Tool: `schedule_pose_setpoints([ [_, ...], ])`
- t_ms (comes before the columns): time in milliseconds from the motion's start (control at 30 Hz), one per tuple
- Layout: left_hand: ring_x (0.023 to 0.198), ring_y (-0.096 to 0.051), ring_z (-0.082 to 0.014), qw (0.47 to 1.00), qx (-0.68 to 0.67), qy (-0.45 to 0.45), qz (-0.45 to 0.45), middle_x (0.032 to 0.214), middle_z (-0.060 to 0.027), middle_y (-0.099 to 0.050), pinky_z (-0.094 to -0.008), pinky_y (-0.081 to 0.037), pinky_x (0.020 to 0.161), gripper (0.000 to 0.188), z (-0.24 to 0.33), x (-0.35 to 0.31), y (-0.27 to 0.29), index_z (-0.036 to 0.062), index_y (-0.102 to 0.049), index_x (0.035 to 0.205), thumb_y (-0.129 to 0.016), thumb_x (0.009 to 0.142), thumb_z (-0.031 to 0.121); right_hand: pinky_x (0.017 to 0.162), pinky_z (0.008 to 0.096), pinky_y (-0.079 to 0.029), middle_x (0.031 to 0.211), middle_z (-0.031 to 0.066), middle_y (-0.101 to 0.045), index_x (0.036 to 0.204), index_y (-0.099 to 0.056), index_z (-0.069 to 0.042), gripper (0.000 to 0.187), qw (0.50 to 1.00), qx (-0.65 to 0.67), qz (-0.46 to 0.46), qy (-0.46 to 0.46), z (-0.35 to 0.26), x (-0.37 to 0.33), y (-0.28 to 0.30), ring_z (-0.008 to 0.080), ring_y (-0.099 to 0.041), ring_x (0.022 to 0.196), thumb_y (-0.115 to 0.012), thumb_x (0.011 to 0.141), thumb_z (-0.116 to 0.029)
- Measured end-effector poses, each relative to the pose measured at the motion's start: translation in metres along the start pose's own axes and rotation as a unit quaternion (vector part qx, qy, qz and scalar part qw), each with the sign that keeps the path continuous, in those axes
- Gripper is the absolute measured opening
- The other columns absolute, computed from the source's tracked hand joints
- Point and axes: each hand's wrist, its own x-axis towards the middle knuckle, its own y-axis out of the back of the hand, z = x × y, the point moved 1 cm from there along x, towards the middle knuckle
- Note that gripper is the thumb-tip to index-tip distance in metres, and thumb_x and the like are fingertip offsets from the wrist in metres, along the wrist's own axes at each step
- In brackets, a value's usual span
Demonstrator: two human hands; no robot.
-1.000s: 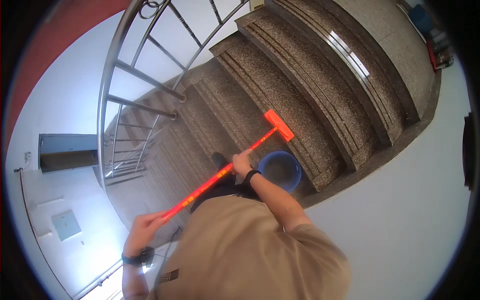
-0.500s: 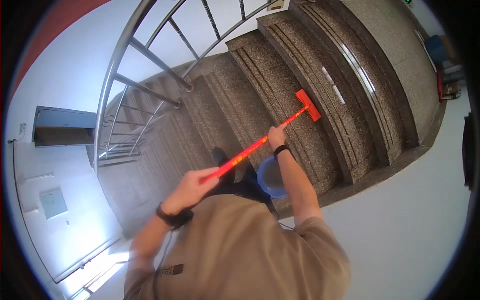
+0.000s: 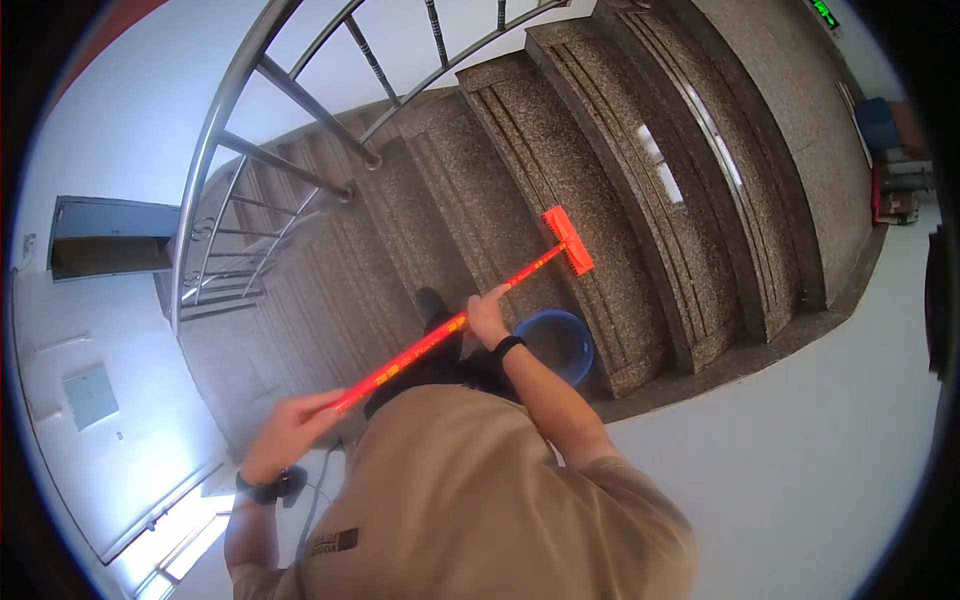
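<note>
A long-handled red floor brush (image 3: pixel 568 241) slants across the stairs, its bristled head lying on a speckled stone step (image 3: pixel 535 135). My left hand (image 3: pixel 290 432) is closed round the top end of the handle, out to the left of my body. Further down the shaft, my right hand (image 3: pixel 489 317) grips it in front of my waist. A blue bucket (image 3: pixel 585 372) stands just beyond my right wrist, partly hidden by the forearm. One dark shoe (image 3: pixel 430 303) shows on a step left of the right hand.
Metal stair railing (image 3: pixel 213 135) curves along the left. Steps descend to the left and rise to the right toward a landing (image 3: pixel 800 110), with wet shine on upper treads. A white wall (image 3: pixel 760 430) borders the stairs at lower right. Assorted objects (image 3: pixel 895 195) stand at the far right.
Both hands have drawn the brush back toward the lower left. Its head has left the edge beneath the higher step and moved toward the front of its tread.
</note>
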Motion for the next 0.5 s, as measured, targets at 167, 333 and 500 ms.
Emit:
schedule_pose_setpoints([
  [167, 0.071, -0.056, -0.0026, 0.995, 0.021, -0.093, -0.023, 0.099, -0.0011, -0.072, -0.0208, -0.046, 0.063, 0.037, -0.013, 0.069, -0.022, 0.0008, -0.062, 0.135, -0.060, 0.100, 0.014, 0.056, 0.0475, -0.061, 0.099, 0.0286, -0.063, 0.147, 0.034, 0.000, 0.098, 0.998, 0.017, 0.056, 0.011, -0.011, 0.063, 0.047, 0.0369, -0.068, 0.073, -0.047, 0.094, -0.022],
  [333, 0.084, -0.062, -0.0105, 0.984, 0.087, -0.149, -0.046, 0.091, -0.0088, -0.072, -0.0295, -0.050, 0.078, 0.038, 0.005, 0.138, -0.056, 0.0026, -0.064, 0.131, -0.064, 0.097, 0.021, 0.044, 0.0442, -0.056, 0.091, 0.0261, -0.064, 0.151, 0.027, -0.002, 0.092, 0.993, -0.013, 0.120, 0.014, -0.024, 0.116, 0.120, 0.0333, -0.065, 0.054, -0.043, 0.096, -0.021],
  [500, 0.075, -0.063, -0.0124, 0.979, 0.103, -0.173, -0.039, 0.085, -0.0161, -0.070, -0.0308, -0.050, 0.072, 0.039, 0.009, 0.146, -0.031, 0.0074, -0.066, 0.130, -0.067, 0.095, 0.025, 0.062, 0.0464, -0.060, 0.101, 0.0269, -0.065, 0.151, 0.014, 0.010, 0.090, 0.992, -0.012, 0.124, 0.012, -0.038, 0.118, 0.109, 0.0358, -0.071, 0.078, -0.048, 0.095, -0.024],
])
